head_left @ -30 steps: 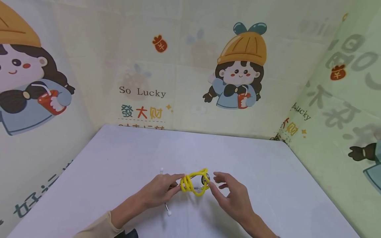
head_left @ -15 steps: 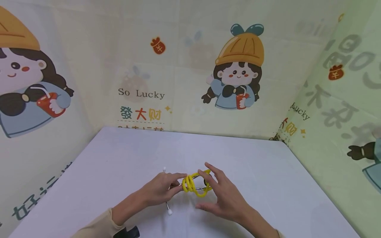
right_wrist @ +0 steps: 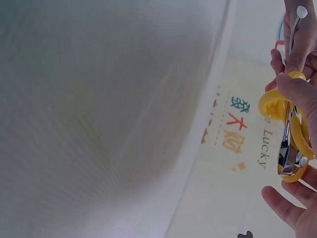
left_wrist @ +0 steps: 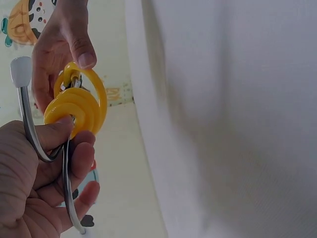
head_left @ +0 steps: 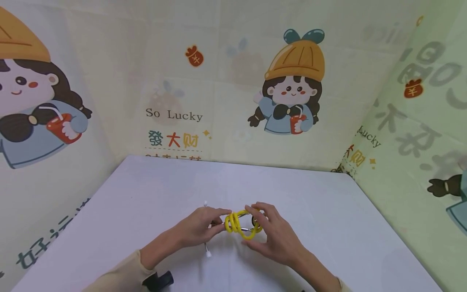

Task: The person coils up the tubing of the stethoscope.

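A stethoscope with yellow tubing (head_left: 233, 223) wound in a coil is held above the table between both hands. My left hand (head_left: 198, 228) pinches its metal ear tubes (left_wrist: 66, 183) where they meet the coil. A white ear tip (left_wrist: 21, 72) sticks out past the left thumb in the left wrist view. My right hand (head_left: 279, 233) is at the other end, thumb on the yellow tubing and fingertips against the far loop. The round metal chest piece (right_wrist: 285, 161) sits inside that loop, partly covered by the right fingers in the head view.
The white table (head_left: 175, 182) spreads under both hands. Printed cloth walls (head_left: 226, 101) with cartoon figures close it in at the back and both sides. A black object (head_left: 158, 280) is at the left sleeve.
The right hand opened away from the loop, then moved in from the right and closed its fingers around the chest piece end. The left hand with the stethoscope shifted slightly right.
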### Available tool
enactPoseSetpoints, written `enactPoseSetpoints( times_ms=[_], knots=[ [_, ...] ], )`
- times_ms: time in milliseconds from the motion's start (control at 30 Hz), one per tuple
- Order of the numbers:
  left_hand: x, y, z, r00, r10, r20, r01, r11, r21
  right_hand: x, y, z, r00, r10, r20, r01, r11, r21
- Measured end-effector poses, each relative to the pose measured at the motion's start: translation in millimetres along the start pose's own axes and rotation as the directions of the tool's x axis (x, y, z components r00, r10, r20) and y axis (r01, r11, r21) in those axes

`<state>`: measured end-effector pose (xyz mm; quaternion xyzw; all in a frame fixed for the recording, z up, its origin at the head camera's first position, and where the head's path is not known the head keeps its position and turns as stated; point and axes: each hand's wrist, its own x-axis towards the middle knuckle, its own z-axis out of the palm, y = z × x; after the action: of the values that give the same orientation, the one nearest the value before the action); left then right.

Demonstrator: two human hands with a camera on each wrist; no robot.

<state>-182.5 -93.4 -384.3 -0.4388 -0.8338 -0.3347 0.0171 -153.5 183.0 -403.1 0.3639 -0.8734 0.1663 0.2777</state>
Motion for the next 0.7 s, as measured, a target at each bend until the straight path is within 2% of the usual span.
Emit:
enactPoseSetpoints(
  times_ms=[267, 467, 700],
  knots=[
    [5.0, -4.9, -7.3, 1.0, -0.023, 0.01, 0.022, 0.989, 0.147, 8.9, 5.9, 2.7, 1.0, 0.03, 0.005, -0.03, 1.0, 0.006],
    [8.5, -13.6, -10.7, 0.997, -0.046, 0.054, 0.037, 0.987, 0.158, 14.3, 11.0, 5.5, 0.998, 0.049, 0.025, -0.049, 0.999, -0.005],
    [9.3, -23.8, -11.7, 0.994, -0.082, 0.075, 0.068, 0.983, 0.17, 15.9, 16.7, 8.9, 0.994, 0.081, 0.067, -0.08, 0.997, -0.019]
  ],
)
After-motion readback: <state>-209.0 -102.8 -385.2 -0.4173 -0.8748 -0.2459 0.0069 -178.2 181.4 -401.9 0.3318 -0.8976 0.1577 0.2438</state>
